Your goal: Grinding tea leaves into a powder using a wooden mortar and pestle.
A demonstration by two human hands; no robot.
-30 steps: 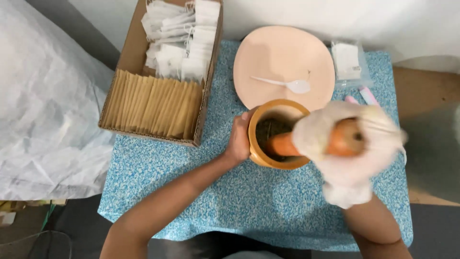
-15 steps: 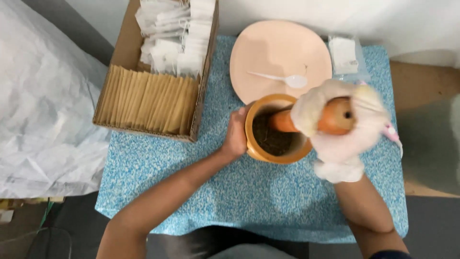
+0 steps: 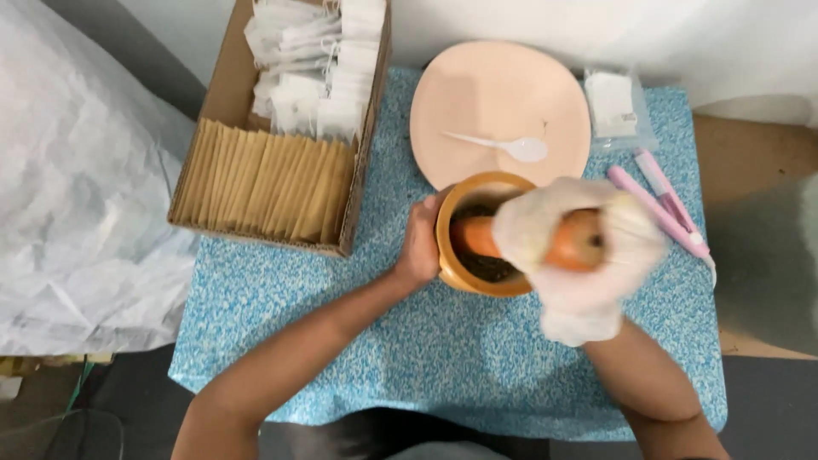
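An orange wooden mortar [image 3: 456,266] stands on the blue speckled table [image 3: 400,341], with dark material inside it. My left hand [image 3: 419,245], bare, grips the mortar's left wall. My right hand [image 3: 588,255], in a thin white glove and blurred by motion, is closed round an orange wooden pestle [image 3: 573,244] whose tip is down in the mortar.
A peach plate [image 3: 498,94] with a white plastic spoon [image 3: 507,146] lies behind the mortar. A cardboard box [image 3: 223,85] with brown envelopes and white sachets sits at the back left. A clear bag of sachets [image 3: 618,106] and a pink tool [image 3: 660,200] lie right. White plastic sheet [image 3: 77,221] hangs left.
The gloved right hand has shifted the pestle around inside the mortar, tilting it more level. The left hand stays on the mortar's side.
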